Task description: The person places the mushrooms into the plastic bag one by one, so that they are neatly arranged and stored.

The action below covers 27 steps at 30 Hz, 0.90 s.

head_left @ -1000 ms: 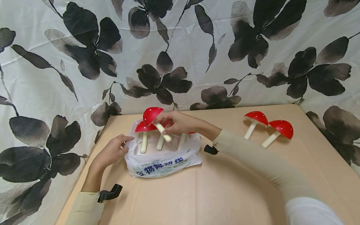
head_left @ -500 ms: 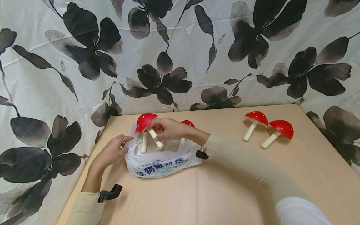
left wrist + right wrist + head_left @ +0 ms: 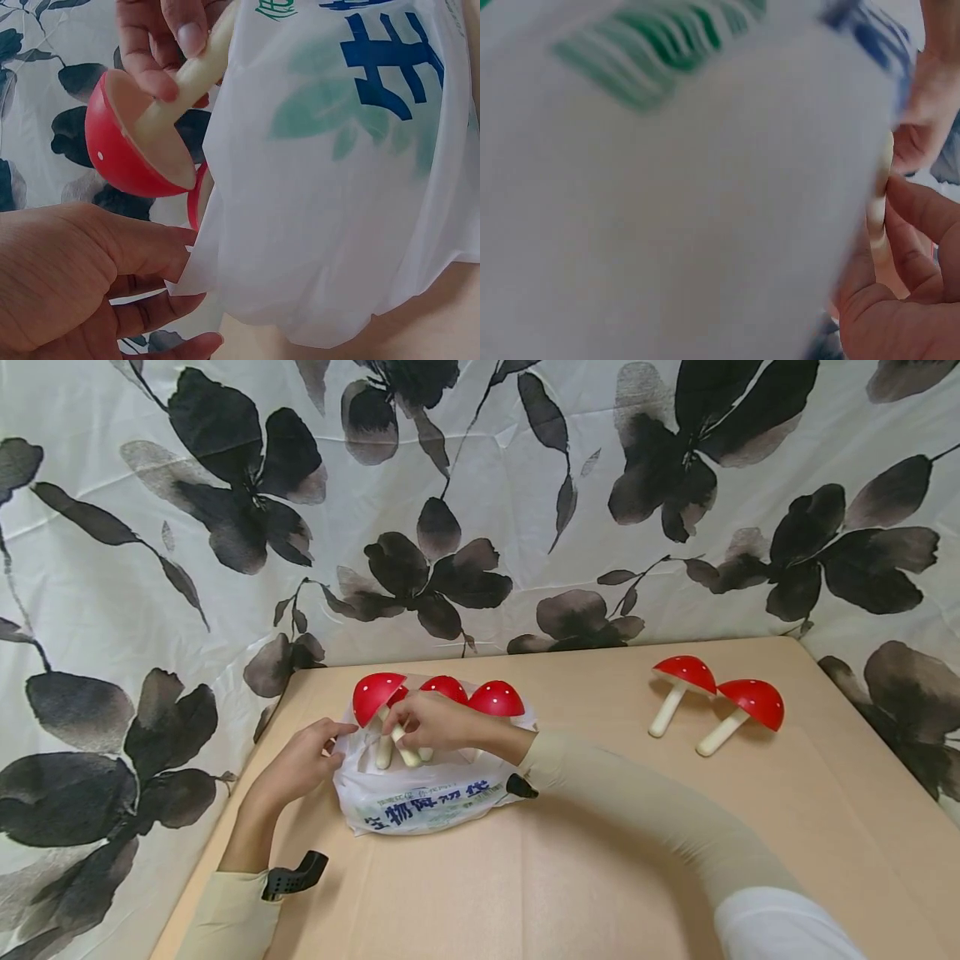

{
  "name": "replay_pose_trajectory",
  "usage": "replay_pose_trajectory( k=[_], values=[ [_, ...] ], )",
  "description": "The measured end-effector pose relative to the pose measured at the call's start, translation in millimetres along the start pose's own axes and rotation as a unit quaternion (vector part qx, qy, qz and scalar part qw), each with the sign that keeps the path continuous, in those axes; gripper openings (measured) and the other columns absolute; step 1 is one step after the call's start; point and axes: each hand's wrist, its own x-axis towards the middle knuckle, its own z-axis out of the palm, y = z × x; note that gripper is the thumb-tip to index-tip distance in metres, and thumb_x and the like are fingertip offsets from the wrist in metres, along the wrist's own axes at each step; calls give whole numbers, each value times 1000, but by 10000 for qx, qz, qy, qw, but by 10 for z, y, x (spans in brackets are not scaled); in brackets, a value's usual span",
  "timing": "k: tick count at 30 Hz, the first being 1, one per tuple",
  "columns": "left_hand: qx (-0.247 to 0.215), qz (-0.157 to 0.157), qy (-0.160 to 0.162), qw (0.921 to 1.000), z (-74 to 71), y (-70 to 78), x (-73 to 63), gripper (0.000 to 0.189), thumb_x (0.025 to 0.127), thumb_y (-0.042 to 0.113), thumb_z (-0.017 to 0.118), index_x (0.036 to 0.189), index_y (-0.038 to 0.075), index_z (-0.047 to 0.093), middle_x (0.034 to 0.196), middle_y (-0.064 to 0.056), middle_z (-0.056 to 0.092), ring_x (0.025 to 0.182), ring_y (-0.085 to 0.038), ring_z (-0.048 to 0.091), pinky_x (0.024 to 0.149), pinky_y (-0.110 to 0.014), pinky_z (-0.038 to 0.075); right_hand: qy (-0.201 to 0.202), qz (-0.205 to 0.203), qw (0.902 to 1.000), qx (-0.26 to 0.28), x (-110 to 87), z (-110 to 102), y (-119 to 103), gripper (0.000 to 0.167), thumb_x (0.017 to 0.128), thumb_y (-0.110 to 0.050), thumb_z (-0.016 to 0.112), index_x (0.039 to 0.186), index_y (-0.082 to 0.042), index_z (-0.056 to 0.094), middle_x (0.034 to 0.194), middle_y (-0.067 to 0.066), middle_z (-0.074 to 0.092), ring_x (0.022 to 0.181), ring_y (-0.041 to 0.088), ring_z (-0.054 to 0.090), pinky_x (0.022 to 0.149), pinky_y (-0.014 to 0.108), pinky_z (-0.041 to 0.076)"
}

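Observation:
My right hand (image 3: pixel 438 720) pinches the pale stem of a toy mushroom (image 3: pixel 372 697) with a white-dotted red cap, over the mouth of a white plastic bag (image 3: pixel 442 806). In the left wrist view, the right fingertips (image 3: pixel 166 86) show on that stem, and the cap hangs outside the bag's edge. My left hand (image 3: pixel 300 764) holds the bag's left rim between thumb and fingers. Inside the mouth are more mushrooms, two with caps showing behind the right hand: a middle cap (image 3: pixel 444 687) and a right cap (image 3: pixel 497 698). In the right wrist view the bag (image 3: pixel 705 195) hides most of the scene.
Two more red mushrooms, a left one (image 3: pixel 684 675) and a right one (image 3: pixel 756 703), lie together at the back right of the wooden table (image 3: pixel 600 877). A floral cloth (image 3: pixel 525 527) hangs behind the table's back edge. Dark wrist devices (image 3: pixel 295 877) sit on both arms.
My right hand has moved left and down with the mushroom, towards the bag's left side, uncovering the middle and right caps. The left hand has stayed put on the rim.

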Motion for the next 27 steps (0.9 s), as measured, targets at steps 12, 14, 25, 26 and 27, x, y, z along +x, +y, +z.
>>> replay_pose_trajectory(
  k=[12,14,25,26,27],
  values=[
    [-28,-103,-75,9999,-1,5,5,37,85,-9,62,122,-11,66,100,-15,64,87,-27,60,72,-34,51,-634,-245,9949,-739,-10,136,-17,56,94,-4,68,148,-12,54,141,9,51,124,18,55,88,15,51],
    [-48,-158,-107,9998,0,5,9,38,85,-9,61,123,-10,65,100,-15,64,88,-27,59,71,-33,52,-847,-475,9908,-945,-26,134,-11,55,94,-4,67,147,-11,54,135,7,55,122,18,52,89,15,50],
    [-37,-275,-137,9995,-4,13,20,39,86,-8,62,125,-12,64,100,-15,64,89,-28,58,73,-34,54,-1573,-421,9839,-742,-98,56,40,52,91,-10,73,141,-16,62,132,0,65,121,15,58,90,21,52],
    [-40,-261,-137,9996,-6,13,21,39,86,-8,62,125,-12,64,100,-14,63,89,-27,58,73,-34,54,-1429,-313,9868,-691,-101,39,36,50,90,-11,74,139,-17,64,129,-2,67,118,13,60,88,20,53],
    [-43,-252,-138,9996,-7,14,22,39,86,-8,62,125,-11,64,99,-14,63,88,-27,57,73,-34,53,-1265,-217,9893,-693,-104,23,30,43,90,-13,75,133,-16,69,121,-3,71,111,12,62,84,19,54]
  ],
)
